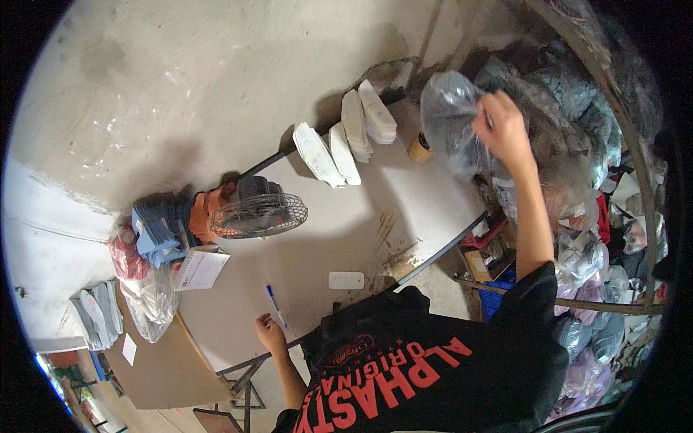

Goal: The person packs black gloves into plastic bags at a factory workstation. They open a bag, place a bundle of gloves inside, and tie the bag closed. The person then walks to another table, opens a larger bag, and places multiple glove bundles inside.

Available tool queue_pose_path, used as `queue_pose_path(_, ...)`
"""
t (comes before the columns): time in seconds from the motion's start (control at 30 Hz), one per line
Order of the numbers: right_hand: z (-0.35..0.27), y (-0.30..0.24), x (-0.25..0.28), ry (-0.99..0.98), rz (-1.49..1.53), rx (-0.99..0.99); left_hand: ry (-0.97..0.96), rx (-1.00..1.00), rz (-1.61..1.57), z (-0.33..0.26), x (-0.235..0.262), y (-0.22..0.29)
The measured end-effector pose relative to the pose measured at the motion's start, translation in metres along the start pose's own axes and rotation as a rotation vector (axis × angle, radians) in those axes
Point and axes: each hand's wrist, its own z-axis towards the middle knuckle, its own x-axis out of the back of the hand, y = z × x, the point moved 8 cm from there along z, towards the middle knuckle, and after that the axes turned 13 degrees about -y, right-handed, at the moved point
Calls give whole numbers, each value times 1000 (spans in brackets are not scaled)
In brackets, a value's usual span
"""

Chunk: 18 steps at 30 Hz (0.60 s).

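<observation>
My right hand is raised at the far right end of the table, pinching the gathered part of a clear plastic bag. The bag hangs puffed out to the left of the fingers and below them; I cannot make out anything inside it. A dark spot shows between the fingers, too small to name. Low at the table's near edge, my left hand has its fingers curled, with nothing visible in them. Just beyond it lies a blue-capped pen, apart from the hand.
A wire-caged fan stands beside a desk calendar and folded blue cloth. White flat stacks line the wall edge, near a brown roll. A white rectangular device lies nearby. Filled plastic bags pile up at right.
</observation>
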Motion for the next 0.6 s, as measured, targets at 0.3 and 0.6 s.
queue_pose_path(0.3,128,151,-91,-136,1,-1,-2,-40,-74,25,-14,17)
queue_pose_path(0.6,73,181,-260,-608,4,-365,-80,29,-118,18,-25,-2)
